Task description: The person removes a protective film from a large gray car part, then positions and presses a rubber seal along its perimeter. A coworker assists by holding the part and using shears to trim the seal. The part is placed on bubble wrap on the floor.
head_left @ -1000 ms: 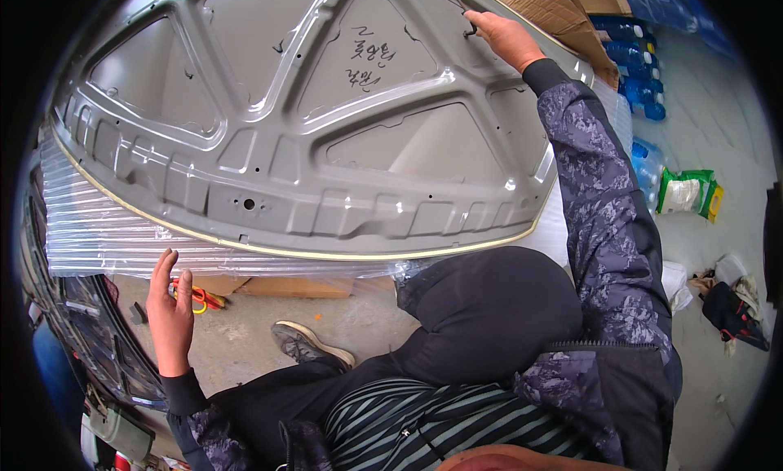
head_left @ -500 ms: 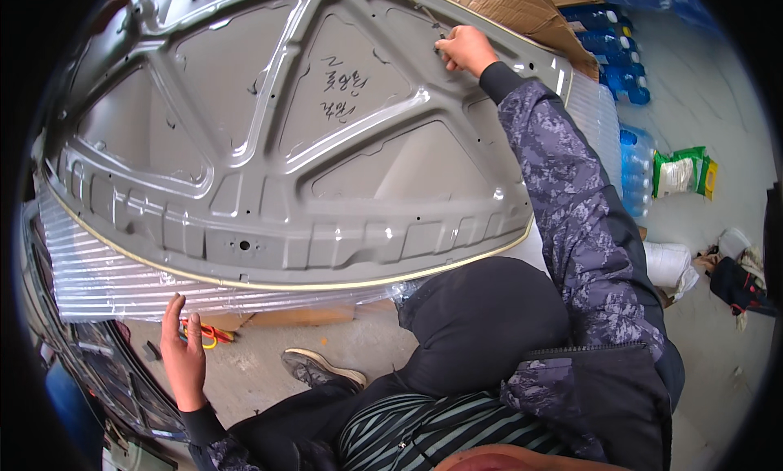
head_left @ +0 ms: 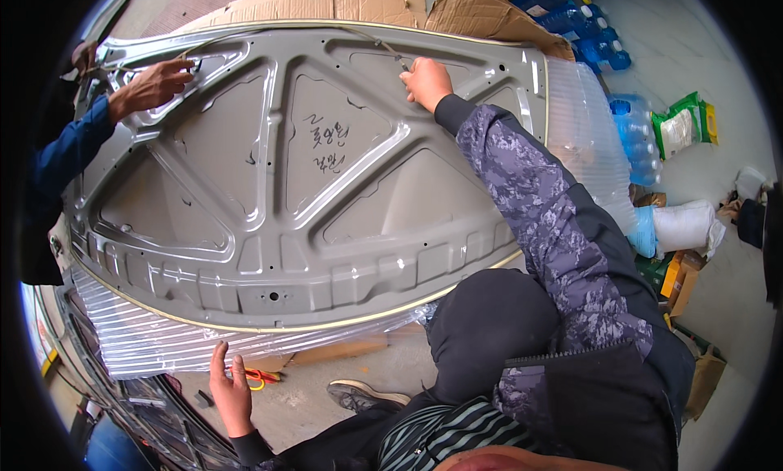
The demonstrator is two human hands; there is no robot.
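Pale floor [head_left: 677, 51] shows to the right, with blue bottles [head_left: 599, 43] in a row and a green bag [head_left: 689, 120] near them. Clear ribbed plastic [head_left: 583, 137] and cardboard [head_left: 326, 6] lie around a grey car hood [head_left: 273, 177], which sits with its ribbed underside up in front of the person. Handwritten marks [head_left: 326, 145] stand on one of its panels.

A thin cord [head_left: 359, 34] runs along the far side of the hood, and the right hand [head_left: 427, 84] is closed on its near end, thumb and fingers pinched together. At the far left, a co-worker's hand [head_left: 159, 86] holds a small dark piece [head_left: 196, 65]; whether this joins the cord is unclear. The left hand [head_left: 232, 396] is empty, fingers apart, just off the plastic's near edge; scissors [head_left: 269, 377] lie on the floor beyond it.

The step in hand looks like placing the cord along the hood's frame. The next move seems to call for a steady pinch and some slack between the two people.
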